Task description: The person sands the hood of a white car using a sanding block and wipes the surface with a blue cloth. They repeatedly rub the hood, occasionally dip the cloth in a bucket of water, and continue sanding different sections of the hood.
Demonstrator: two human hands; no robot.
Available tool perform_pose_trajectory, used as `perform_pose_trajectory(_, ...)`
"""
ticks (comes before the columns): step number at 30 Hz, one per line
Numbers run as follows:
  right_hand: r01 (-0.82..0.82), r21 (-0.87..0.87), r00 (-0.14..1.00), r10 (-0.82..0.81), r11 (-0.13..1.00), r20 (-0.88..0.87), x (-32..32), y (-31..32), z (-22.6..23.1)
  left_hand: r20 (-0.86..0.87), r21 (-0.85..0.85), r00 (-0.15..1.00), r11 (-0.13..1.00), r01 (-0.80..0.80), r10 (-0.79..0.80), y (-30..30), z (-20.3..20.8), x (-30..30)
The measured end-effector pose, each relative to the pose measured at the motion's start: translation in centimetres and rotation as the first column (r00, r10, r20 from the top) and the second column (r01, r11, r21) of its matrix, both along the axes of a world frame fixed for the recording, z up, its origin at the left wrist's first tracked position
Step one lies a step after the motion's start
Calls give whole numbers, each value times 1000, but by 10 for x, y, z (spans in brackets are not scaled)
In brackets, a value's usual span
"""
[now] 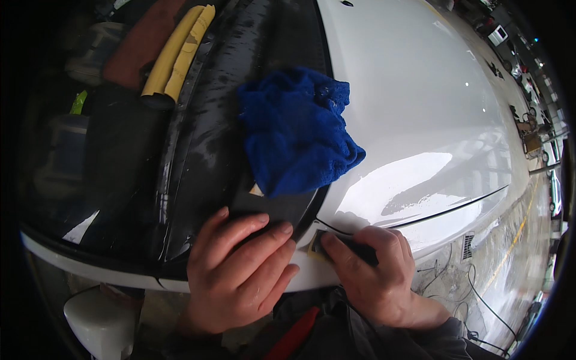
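My right hand (375,270) grips a dark sanding block (364,247) with a strip of yellow sandpaper (314,247) showing at its edge. It presses the block on the white fender (317,268), close to the hood's rear corner. My left hand (243,270) lies beside it with fingers stretched out and a little bent, over the black cowl panel (204,180) below the windshield. It appears to hold nothing. Ahead of both hands a crumpled blue cloth (297,129) lies across the cowl and the edge of the white hood (414,102). A small pale corner pokes out from under the cloth.
A roll of yellow paper (177,54) and a reddish-brown sheet (141,45) lie on the windshield (120,162). The side mirror (99,321) juts out at lower left. Cables (489,306) trail over the concrete floor at right.
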State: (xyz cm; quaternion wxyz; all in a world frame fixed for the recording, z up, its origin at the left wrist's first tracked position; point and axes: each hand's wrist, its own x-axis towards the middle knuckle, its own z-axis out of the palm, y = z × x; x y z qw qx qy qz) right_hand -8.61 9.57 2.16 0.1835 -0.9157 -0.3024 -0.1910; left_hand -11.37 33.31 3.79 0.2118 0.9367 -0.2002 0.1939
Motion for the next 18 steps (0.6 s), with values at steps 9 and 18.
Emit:
perform_pose_trajectory(9, 44, -93, 999, -45, 995, -7, 5, 15, 5, 24, 64, 999, 998, 27, -28, 6, -9, -2)
perform_pose_trajectory(18, 92, -26, 995, -93, 995, -31, -5, 19, 2, -7, 74, 997, 994, 82, -82, 11, -6, 1)
